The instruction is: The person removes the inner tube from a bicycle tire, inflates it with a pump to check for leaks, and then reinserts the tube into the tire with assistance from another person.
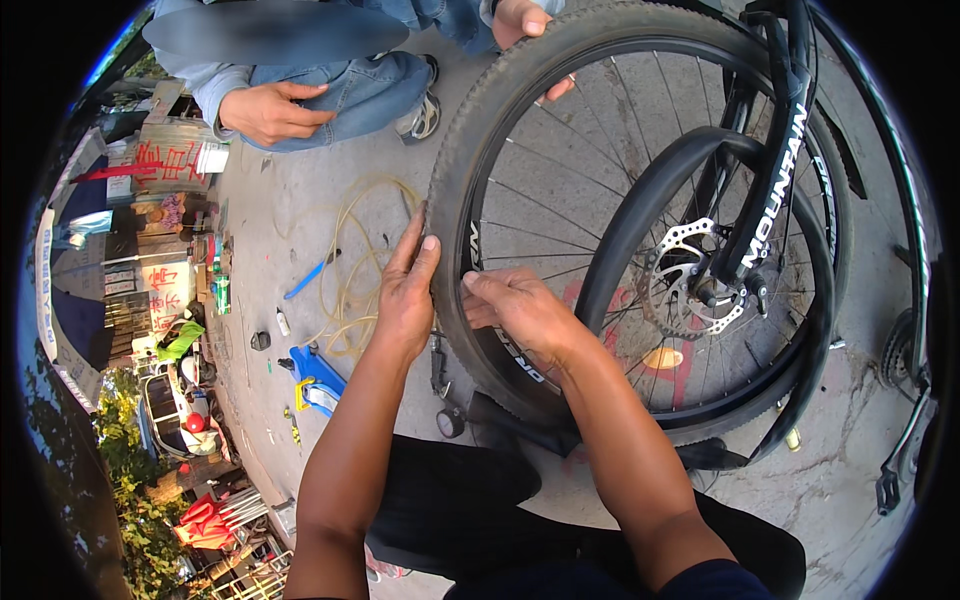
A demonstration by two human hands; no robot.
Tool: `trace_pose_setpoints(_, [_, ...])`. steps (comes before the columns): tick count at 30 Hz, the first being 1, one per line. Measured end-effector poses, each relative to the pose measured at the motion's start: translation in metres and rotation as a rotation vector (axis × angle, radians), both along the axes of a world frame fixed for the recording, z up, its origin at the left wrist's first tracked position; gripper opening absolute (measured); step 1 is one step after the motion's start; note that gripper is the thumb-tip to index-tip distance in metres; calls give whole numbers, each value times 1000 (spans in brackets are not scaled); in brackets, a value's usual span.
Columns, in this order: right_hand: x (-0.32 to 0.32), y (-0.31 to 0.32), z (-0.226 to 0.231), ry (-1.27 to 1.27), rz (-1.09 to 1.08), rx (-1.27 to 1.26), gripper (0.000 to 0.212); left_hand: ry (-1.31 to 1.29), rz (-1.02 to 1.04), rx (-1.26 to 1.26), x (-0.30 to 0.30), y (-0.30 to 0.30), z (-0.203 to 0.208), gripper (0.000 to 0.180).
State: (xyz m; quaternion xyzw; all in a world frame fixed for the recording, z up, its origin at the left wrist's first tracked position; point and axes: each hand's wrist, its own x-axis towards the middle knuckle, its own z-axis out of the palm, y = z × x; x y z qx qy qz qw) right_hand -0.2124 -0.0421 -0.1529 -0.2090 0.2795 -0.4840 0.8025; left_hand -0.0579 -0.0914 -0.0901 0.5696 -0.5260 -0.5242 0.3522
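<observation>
A bicycle wheel stands in a black fork [775, 180], its tyre [452, 170] facing me edge-on at the left. My left hand [405, 300] rests against the outer tread, fingers stretched out and thumb up. From the spoke side, my right hand [515, 308] curls its fingers and thumb onto the tyre and rim edge. A black inner tube [618, 235] loops loosely over the hub area and sags below the wheel at the lower right. Beside the hub is a silver disc rotor [690, 275]. Another person's hand [520, 22] holds the top of the tyre.
The other person's second hand [275, 113] hovers near their jeans at the upper left. A clear yellowish hose [345, 240], a blue stick-like tool [305, 280] and a blue-and-yellow tool [318, 380] lie left of my arms. A round gauge [451, 423] sits below the tyre. Stalls line the left.
</observation>
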Motion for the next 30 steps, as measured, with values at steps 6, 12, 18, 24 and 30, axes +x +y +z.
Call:
trace_pose_setpoints(6, [-3,-17,7,-88,-147,81,42,56,18,10,-2,4,-2,63])
trace_pose_setpoints(12, [-16,-33,17,-121,-238,126,44,27,12,-30,1,4,-7,63])
trace_pose_setpoints(18, [-27,-51,20,-78,-208,86,54,0,-1,-36,8,3,-12,63])
trace_pose_setpoints(24, [-37,-70,22,-222,-264,102,53,-116,-22,-71,10,5,-10,64])
trace_pose_setpoints(30, [-61,-101,34,-442,-414,65,53,-134,-41,-82,9,8,-5,66])
